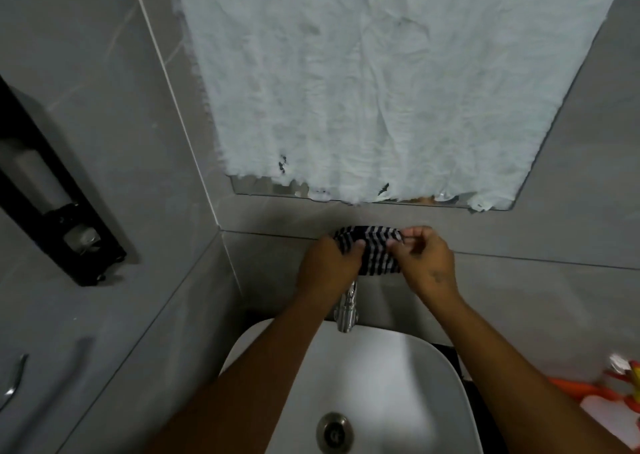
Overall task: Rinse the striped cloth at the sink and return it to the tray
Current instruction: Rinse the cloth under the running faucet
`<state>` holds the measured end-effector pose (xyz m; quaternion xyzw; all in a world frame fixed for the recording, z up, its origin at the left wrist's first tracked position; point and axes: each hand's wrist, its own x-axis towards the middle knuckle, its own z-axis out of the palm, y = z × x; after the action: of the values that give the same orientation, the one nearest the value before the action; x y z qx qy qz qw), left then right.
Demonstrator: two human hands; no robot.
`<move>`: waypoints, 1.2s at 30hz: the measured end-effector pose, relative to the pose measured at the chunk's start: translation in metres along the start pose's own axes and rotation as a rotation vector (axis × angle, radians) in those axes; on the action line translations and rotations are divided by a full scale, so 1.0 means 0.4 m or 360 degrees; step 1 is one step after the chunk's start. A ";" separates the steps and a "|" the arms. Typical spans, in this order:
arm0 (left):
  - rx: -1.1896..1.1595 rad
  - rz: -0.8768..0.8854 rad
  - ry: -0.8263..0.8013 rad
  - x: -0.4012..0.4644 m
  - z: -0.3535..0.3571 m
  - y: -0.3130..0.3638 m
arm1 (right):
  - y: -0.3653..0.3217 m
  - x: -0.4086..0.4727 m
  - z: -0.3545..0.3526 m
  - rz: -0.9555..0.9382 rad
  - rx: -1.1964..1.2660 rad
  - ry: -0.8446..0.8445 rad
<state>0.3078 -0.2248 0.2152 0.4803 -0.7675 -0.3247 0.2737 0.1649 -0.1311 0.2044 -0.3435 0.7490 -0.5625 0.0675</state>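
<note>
Sink (433,367): white basin at the bottom of the view, metal drain (334,432) in its floor; both forearms reach over it.
Tray (588,389): orange edge at the far right, beside the basin; contents too blurred to tell.
Faucet (347,310): chrome, at the basin's back rim, under the hands.
Left hand (327,263): closed on the left part of the striped cloth.
Right hand (424,258): fingertips pinching the cloth's upper right edge.
Striped cloth (375,251): dark and white bands, held between both hands above the faucet, close to the grey wall.
Mirror (374,83): above, covered with crumpled white paper.
Dispenser (52,190): black, on the left wall.
</note>
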 end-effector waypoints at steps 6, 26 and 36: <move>-0.1339 -0.0868 -0.0755 0.047 0.039 0.006 | 0.148 0.039 -0.061 -0.1198 -0.1474 0.0200; 0.0824 -0.0161 -0.0476 0.012 0.094 0.057 | 0.260 0.120 0.003 -0.1450 -0.1575 0.0472; -0.1124 -0.0265 -0.0024 -0.229 0.065 -0.107 | 0.258 0.117 0.010 -0.1465 -0.1560 0.0505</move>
<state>0.3485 -0.1488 0.1562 0.4145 -0.5682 -0.5945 0.3898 0.0863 -0.1485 0.1244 -0.5309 0.6957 -0.1740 -0.4515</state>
